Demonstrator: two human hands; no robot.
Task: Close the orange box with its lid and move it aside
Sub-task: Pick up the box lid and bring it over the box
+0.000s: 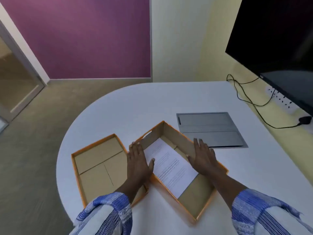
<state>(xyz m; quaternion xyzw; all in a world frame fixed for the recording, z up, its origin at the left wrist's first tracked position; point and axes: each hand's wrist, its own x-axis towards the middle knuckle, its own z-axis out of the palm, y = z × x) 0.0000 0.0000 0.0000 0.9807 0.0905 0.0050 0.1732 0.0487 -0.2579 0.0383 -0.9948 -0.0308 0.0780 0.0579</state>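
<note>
The orange box lies open on the white table, turned at an angle, with a printed white sheet inside it. Its lid lies upside down to the left, brown inside showing, touching the box's left side. My left hand rests flat over the box's left wall, fingers together, thumb over the sheet. My right hand lies flat along the box's right wall, fingers stretched forward. Neither hand is closed around anything.
A grey metal cable hatch is set into the table just behind the box. A black cable runs from the dark monitor to a plug at the right edge. The table's rounded edge curves on the left.
</note>
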